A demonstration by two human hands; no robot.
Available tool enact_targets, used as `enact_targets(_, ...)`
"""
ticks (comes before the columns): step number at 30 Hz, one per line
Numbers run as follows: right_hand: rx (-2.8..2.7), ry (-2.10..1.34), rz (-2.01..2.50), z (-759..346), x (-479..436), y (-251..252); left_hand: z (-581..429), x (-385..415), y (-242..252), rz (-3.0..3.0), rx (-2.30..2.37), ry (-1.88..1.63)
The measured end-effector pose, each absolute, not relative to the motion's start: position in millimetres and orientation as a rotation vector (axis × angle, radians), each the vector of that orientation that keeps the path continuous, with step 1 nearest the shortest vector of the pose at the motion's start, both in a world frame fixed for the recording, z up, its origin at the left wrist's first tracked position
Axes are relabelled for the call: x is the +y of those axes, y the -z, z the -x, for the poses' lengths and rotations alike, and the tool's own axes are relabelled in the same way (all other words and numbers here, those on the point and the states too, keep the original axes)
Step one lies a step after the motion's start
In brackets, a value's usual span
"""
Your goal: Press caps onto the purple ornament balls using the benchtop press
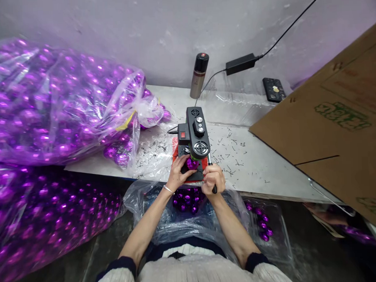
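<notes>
A small black benchtop machine [196,134] with a red switch stands on a red base at the table's front edge. My left hand [179,171] is closed around a shiny purple ball [192,163] held under the machine's head. My right hand [212,178] grips the machine's black lever handle [213,189] at the right side. On my lap, just below both hands, lies an open clear plastic bag with several purple balls [187,199] in it.
Large clear bags full of purple balls [55,105] fill the left side of the table and the floor. A brown cardboard sheet [337,126] leans at the right. A spray can [199,75], a power adapter [240,64] and a remote [274,89] sit at the back. Small black bits litter the tabletop [254,167].
</notes>
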State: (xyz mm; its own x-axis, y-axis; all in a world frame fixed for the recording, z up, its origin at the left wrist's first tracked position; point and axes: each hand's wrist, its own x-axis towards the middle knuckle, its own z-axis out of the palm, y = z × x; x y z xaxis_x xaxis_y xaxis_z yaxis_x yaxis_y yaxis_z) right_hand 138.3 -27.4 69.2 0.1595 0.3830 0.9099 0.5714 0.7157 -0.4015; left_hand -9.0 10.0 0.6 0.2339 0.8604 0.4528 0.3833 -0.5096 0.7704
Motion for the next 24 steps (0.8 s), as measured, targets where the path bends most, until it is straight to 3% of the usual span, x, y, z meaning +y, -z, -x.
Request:
enact_targets(7,-1.450,0.127,0.840,-136,-32,-72,8,8,1,-2.014,1.132,-1.259)
enact_targets(15,-1.451,-0.112,1.076,-141,-45,-141,6,4,-2,-2.001,1.133,-1.341)
enact_targets(20,-1.435,-0.091,1.003,-141,-43,-139,21,-50,-3,-2.068,1.112,-1.419)
enact_targets(24,-1.423,-0.078,0.983,-140,-41,-128,26,-108,14,-2.230,0.969,-1.149)
